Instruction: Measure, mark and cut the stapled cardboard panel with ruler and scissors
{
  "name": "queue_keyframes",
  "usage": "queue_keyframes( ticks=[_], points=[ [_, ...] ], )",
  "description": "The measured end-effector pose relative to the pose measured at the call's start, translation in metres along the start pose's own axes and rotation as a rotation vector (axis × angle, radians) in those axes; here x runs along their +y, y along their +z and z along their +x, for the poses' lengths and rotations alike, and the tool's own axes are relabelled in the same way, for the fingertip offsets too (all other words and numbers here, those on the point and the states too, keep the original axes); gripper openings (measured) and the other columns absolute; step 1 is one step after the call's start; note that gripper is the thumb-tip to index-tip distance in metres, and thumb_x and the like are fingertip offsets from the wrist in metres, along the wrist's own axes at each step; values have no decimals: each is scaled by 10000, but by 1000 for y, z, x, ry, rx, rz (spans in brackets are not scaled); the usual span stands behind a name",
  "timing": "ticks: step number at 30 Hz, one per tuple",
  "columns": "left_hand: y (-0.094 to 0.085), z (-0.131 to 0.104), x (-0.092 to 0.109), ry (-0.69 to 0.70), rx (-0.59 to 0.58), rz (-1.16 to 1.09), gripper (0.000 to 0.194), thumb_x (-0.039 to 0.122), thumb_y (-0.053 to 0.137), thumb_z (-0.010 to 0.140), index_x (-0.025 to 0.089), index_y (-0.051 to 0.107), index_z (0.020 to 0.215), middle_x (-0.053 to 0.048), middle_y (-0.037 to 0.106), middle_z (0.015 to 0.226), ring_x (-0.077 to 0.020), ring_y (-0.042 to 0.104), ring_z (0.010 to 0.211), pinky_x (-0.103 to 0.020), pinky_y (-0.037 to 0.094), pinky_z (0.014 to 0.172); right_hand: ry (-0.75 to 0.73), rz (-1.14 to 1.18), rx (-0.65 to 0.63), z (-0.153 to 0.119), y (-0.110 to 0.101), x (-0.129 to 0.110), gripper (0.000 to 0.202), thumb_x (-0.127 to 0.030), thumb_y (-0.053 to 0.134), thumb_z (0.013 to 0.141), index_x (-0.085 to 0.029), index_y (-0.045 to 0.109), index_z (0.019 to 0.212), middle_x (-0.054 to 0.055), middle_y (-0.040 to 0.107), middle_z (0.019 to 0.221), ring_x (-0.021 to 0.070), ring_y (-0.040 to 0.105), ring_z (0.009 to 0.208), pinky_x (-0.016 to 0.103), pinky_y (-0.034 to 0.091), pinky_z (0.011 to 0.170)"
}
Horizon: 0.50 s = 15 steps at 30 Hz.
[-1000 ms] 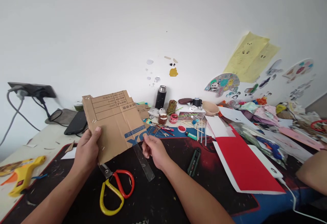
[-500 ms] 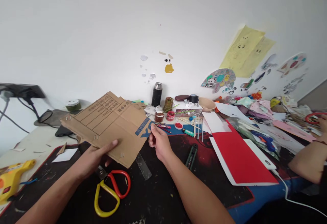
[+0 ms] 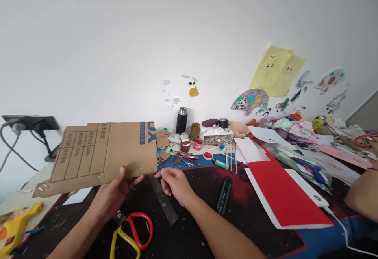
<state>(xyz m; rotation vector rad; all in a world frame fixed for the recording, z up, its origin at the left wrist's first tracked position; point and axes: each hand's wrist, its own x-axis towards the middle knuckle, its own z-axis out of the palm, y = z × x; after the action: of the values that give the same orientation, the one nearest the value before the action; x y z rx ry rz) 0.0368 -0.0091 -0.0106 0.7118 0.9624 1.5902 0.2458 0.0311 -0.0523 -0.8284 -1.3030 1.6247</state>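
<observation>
A piece of brown corrugated cardboard (image 3: 124, 148), printed with a table and blue lettering and with staples along its lower edge, is raised above the mat. My left hand (image 3: 115, 188) grips that lower edge, thumb on the front face and fingers behind. Just off the cardboard's lower right corner is my right hand (image 3: 174, 186), its fingers loosely bent and apart with nothing seen in them. Beneath it lies a clear ruler (image 3: 167, 205), its far end close to the fingertips. Scissors (image 3: 141, 227) with one red and one yellow handle lie below my left wrist.
On the left lies a yellow glue gun (image 3: 22, 223). A dark green utility knife (image 3: 224, 196) rests right of my right hand. Red paper (image 3: 286, 192) covers the right side. A black flask (image 3: 182, 121) and paint jars stand by the wall. Another person's arm (image 3: 364, 188) reaches in at far right.
The cardboard has turned anticlockwise and its lettered side now faces me more upright. My right hand has let go of its right edge and moved down and left.
</observation>
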Motion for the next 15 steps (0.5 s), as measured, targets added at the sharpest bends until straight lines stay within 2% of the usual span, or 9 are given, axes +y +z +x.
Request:
queue_keyframes(
  ticks=[4,10,15],
  points=[
    [-3,2,-2,2,-25,-29,821,546,1054,681,338,760,1420,-96,864,1321,-325,850,1109,-381,737,884,9,-21,1,1,-1,1,767,-907,748,836,-153,807,966,-65,555,566,83,438,425,233,281,432],
    [-6,5,-8,29,-39,-93,729,465,1020,775,360,748,1444,-72,851,1369,-299,861,1066,-379,750,837,4,-38,-43,0,-1,0,805,-944,744,807,-155,804,956,-65,553,567,83,443,426,233,273,428],
    [-6,3,-12,-9,-68,-101,771,449,1005,802,355,717,1510,-87,847,1381,-332,855,1115,-405,746,889,3,-49,-43,-1,0,-1,788,-939,727,827,-163,786,949,-63,550,578,88,451,435,235,276,435]
  ],
)
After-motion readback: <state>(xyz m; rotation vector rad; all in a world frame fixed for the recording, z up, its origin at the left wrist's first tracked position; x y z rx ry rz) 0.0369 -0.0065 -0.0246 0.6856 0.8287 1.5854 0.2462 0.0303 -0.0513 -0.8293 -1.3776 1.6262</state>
